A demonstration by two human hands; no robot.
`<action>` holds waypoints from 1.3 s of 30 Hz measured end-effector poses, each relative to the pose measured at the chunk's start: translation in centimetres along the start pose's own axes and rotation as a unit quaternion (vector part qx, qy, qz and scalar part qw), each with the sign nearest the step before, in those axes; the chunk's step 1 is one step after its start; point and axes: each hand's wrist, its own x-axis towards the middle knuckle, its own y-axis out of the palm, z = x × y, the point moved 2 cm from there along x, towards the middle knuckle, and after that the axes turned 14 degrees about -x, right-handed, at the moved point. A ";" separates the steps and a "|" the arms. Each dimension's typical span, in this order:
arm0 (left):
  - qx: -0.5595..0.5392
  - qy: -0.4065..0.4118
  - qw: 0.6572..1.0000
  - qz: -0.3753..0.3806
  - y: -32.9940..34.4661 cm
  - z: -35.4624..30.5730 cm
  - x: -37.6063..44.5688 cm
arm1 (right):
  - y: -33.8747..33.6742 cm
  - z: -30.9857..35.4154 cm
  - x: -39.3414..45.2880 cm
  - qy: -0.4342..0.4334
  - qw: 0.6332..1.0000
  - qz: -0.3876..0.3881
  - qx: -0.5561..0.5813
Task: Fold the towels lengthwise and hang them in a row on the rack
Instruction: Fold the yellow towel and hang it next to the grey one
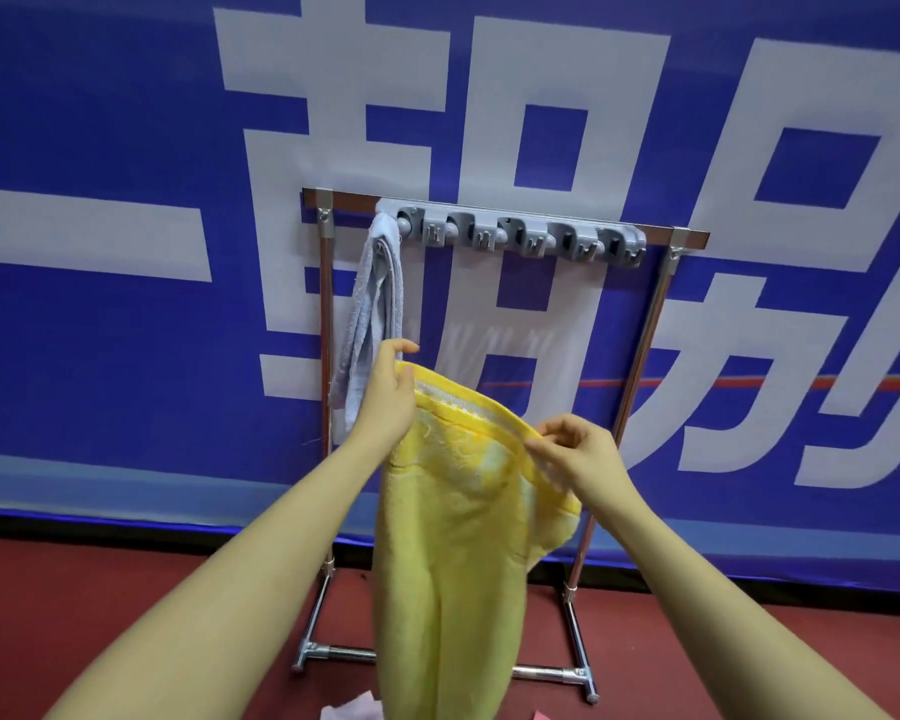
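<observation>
Left hand (388,394) and right hand (575,454) each pinch the top hem of the yellow towel (453,537), which we hold in front of and below the clip rail (515,233) of the rack (645,345). Its long axis hangs vertical. The left hand is nearer the rail. We count one blue towel (372,309) hung at the leftmost clip, one yellow in hand, and several clips still free.

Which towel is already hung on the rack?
The pale blue towel, hanging from the rack's leftmost clip. The yellow towel is in both hands.
</observation>
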 end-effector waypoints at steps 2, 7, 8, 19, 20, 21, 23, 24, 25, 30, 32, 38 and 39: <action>0.024 0.014 0.998 0.063 0.6 0.2 -0.8 | 0.0 0.6 0.4 -0.024 1.000 -0.019 0.000; 0.124 0.056 0.970 0.200 2.8 1.1 -2.2 | 0.7 2.6 0.5 -0.097 0.995 -0.013 -0.014; 0.134 0.060 0.967 0.211 3.1 1.0 -2.4 | 0.8 3.1 0.5 -0.113 0.993 -0.005 -0.014; 0.022 0.040 0.996 0.075 2.4 -0.3 -0.9 | 0.5 3.4 0.4 -0.096 0.994 0.056 0.010; 0.029 0.039 0.997 0.056 2.1 -0.4 -0.5 | 0.4 3.1 0.4 -0.087 0.995 0.056 -0.002; 0.036 0.038 0.998 0.042 1.7 -0.5 -0.3 | 0.2 2.7 0.5 -0.079 0.995 0.053 -0.019; 0.044 0.031 0.998 0.012 1.1 -0.6 0.1 | -0.1 2.0 0.6 -0.061 0.996 0.048 -0.051; 0.050 0.027 0.998 -0.002 0.8 -0.6 0.2 | -0.2 1.7 0.7 -0.053 0.996 0.048 -0.056; 0.056 0.027 0.998 -0.012 0.5 -0.6 0.3 | -0.3 1.5 0.7 -0.047 0.996 0.048 -0.057; 0.071 0.029 0.997 -0.019 -0.2 -0.4 0.3 | -0.2 1.2 0.6 -0.052 0.997 0.009 -0.061; 0.089 0.030 0.995 -0.016 -0.3 -0.4 0.1 | -0.2 1.3 0.6 -0.055 0.996 -0.005 -0.069; 0.127 0.024 0.991 0.039 -0.6 0.5 -1.0 | 0.3 1.5 0.7 -0.040 0.997 -0.030 -0.053; 0.116 0.024 0.992 0.046 -0.5 0.5 -1.2 | 0.4 1.6 0.7 -0.039 0.998 -0.033 -0.049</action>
